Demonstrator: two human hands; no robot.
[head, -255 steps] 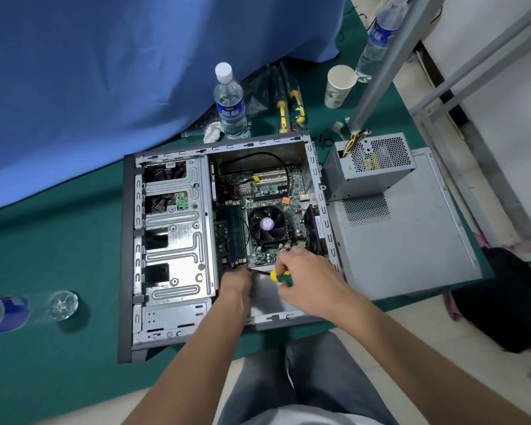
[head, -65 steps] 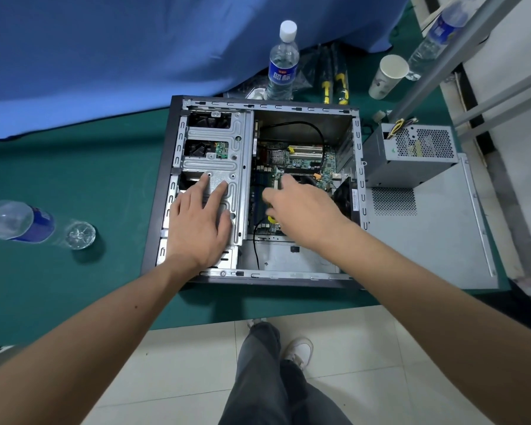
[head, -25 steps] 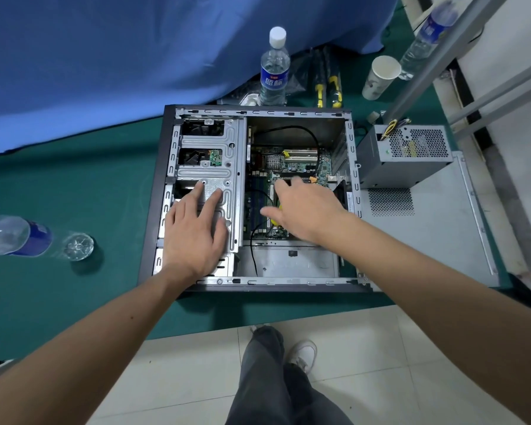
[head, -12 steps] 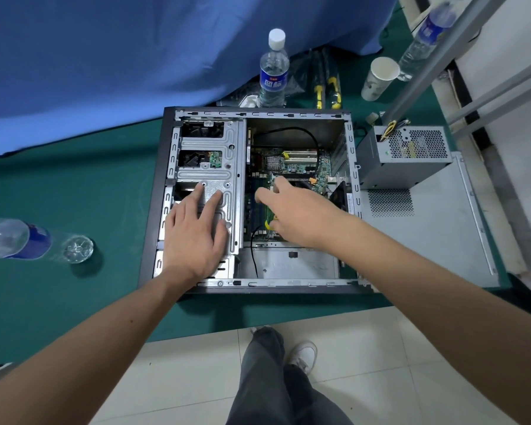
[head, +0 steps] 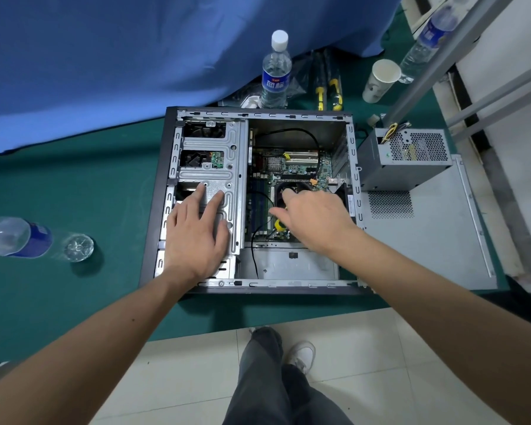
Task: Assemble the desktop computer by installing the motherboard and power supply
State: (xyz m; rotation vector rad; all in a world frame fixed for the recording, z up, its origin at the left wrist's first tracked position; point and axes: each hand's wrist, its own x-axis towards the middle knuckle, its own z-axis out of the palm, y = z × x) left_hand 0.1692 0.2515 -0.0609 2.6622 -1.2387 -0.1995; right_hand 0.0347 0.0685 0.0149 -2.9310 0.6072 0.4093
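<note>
A water bottle (head: pixel 16 237) lies on its side on the green table (head: pixel 74 179), well to the left of the left hand. The left hand (head: pixel 196 234) rests flat, fingers straight and spread, on the metal drive cage (head: pixel 224 148) in the left half of the open computer case (head: pixel 160 191); it grasps nothing, only presses down on the sheet metal.

Just to the right of that hand, past the cage edge, the motherboard (head: pixel 292 167) sits in the case floor, green, with white slots at its far end. The right hand (head: pixel 316 219) reaches over it, fingers extended toward the black cooler fan (head: pixel 292 190), whose near part it covers. Under the palm shows a yellow and green screwdriver handle (head: pixel 279 224), tucked against the hand; whether the fingers truly clasp it I cannot tell, since the hand hides the hold. A black cable (head: pixel 253 256) runs from beneath this hand down to the bare near bay of the case.

Beyond both hands, an upright water bottle (head: pixel 275 72) stands behind the case, with yellow-handled tools (head: pixel 328 90) and a paper cup (head: pixel 380 79) further right. To the right of the right hand, outside the case, the power supply (head: pixel 408 157) rests on the detached side panel (head: pixel 426 240), its wires sticking up at its far end.
</note>
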